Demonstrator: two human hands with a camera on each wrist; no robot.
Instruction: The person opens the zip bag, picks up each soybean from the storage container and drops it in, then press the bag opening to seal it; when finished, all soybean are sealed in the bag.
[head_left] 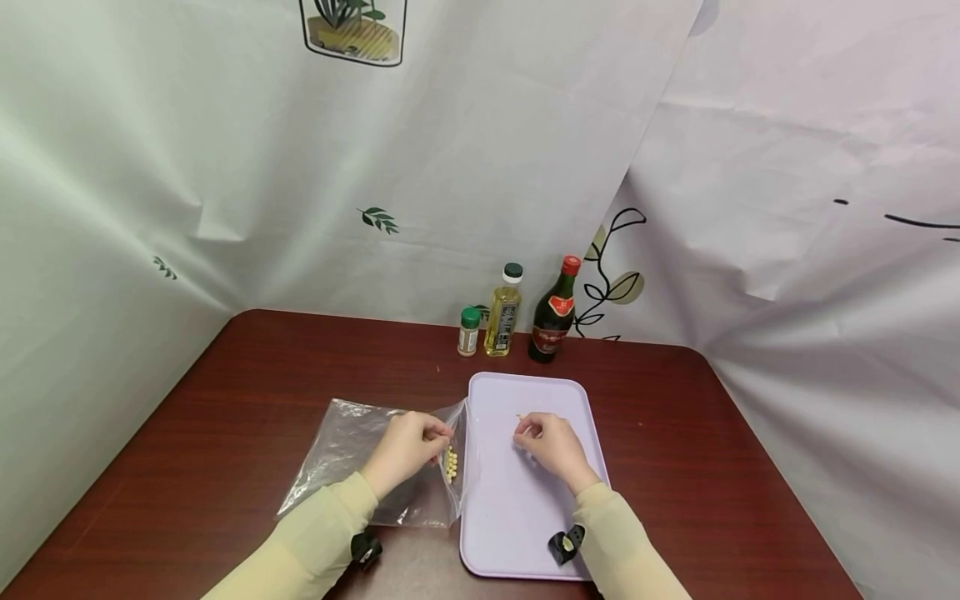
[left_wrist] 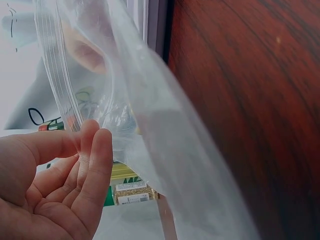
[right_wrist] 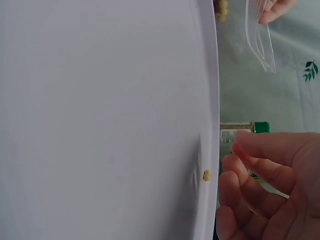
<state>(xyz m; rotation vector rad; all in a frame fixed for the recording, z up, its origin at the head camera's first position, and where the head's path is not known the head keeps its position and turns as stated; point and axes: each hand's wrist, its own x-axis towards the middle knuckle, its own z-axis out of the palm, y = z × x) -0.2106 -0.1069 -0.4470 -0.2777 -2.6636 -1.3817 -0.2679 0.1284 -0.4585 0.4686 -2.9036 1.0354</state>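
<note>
My left hand (head_left: pixel 411 446) pinches the edge of a clear zip bag (head_left: pixel 333 442) between thumb and fingertips, holding its mouth up by the tray. Several pale yellow beans (head_left: pixel 451 465) lie inside the bag near that mouth. In the left wrist view the zip strip (left_wrist: pixel 56 65) runs down to the pinching fingertips. My right hand (head_left: pixel 553 446) hovers over the lilac tray (head_left: pixel 510 533), fingers loosely bent and nothing visible between them. One or two yellow beans (right_wrist: pixel 206 175) rest on the tray just beyond its fingertips.
Behind the tray stand a small green-capped seasoning jar (head_left: pixel 468 332), an oil bottle (head_left: pixel 503 312) and a dark red-capped bottle (head_left: pixel 555 312). A patterned white cloth (head_left: pixel 450 167) hangs along the back of the brown table (head_left: pixel 675 467).
</note>
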